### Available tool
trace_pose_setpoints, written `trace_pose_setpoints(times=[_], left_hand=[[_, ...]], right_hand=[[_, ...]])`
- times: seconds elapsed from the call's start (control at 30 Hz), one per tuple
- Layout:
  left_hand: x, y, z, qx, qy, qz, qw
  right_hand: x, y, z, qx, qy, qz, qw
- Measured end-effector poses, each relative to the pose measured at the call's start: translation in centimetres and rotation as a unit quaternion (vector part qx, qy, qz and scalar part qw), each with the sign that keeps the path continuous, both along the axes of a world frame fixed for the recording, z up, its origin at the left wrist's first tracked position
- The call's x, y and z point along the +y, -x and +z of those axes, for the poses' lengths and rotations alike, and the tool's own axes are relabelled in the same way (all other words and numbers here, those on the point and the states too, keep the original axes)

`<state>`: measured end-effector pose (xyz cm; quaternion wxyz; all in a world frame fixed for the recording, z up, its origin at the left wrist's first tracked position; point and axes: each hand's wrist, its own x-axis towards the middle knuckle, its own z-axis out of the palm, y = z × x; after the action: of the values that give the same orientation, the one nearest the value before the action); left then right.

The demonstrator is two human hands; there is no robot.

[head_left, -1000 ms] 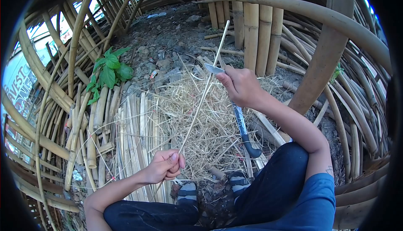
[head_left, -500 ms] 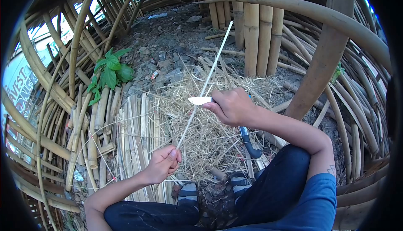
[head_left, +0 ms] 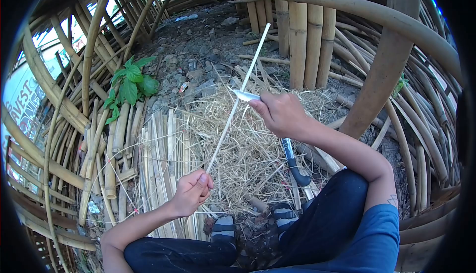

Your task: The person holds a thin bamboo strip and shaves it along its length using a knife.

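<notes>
Looking down from the head camera, the person sits on the ground with a thin pale stick slanting up and away across the lap. The left hand is closed on the stick's near, lower end, thumb and fingers pinched round it, just above the knee. The right hand is wrapped round the handle of a knife whose short blade points to the left and lies against the stick a little above its middle; a long dark curved handle runs down from under that wrist toward the lap. Beneath the stick lies a heap of dry shavings, with a row of flat split strips to its left and a green plant beyond. Thick poles stand behind, on stony ground. By the look of it, the step in hand is paring the stick: the blade is set on the wood partway along. The next move seems to call for a firm pinch at the near end, a shallow blade angle so the edge skims and does not bite, and a stroke kept clear of the left fingers.
</notes>
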<state>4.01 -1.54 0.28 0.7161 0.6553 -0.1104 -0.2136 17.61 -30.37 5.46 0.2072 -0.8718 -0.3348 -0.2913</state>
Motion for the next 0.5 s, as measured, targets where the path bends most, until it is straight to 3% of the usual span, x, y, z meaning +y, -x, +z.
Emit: trace_pose_setpoints(times=[0.23, 0.5], left_hand=[[0.0, 0.3, -0.1, 0.006, 0.011, -0.005, 1.000], [-0.1, 0.5, -0.2, -0.016, -0.009, -0.004, 1.000]], right_hand=[[-1.2, -0.6, 0.7, 0.029, -0.048, -0.030, 0.998], [-2.3, -0.6, 0.6, -0.030, -0.004, -0.056, 0.998]])
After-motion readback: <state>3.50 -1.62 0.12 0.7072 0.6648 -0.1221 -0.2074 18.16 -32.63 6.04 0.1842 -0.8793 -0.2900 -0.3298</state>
